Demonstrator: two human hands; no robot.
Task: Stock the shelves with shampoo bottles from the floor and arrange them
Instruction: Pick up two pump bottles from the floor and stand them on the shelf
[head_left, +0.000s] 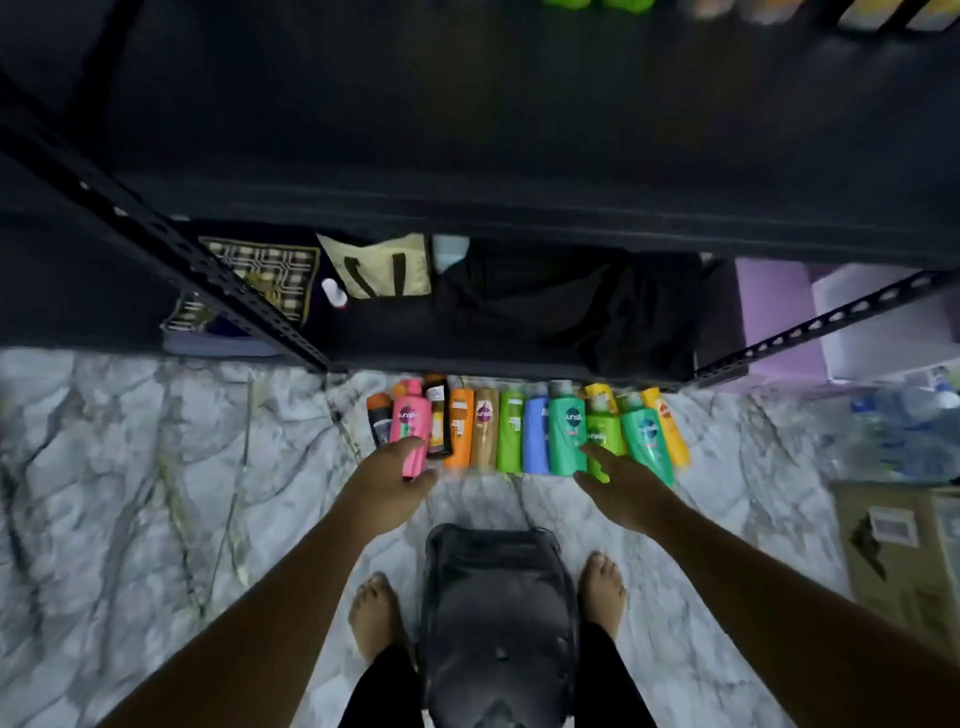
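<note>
Fingers (413, 446) of the left hand (387, 486) curl round the near end of a pink shampoo bottle (410, 421), thumb beneath it. It has a pink cap and white lettering, and sits at the nine o'clock end of a row of shampoo bottles (511, 434). That row lies on the marble floor (156, 467) at twelve o'clock from the bare feet, caps toward the dark shelf rack (467, 208): orange, tan, green, blue, teal, yellow. The right hand (626, 491) has straight, spread fingers (597, 453) over a lime-green bottle (609, 435) toward three o'clock, gripping nothing.
</note>
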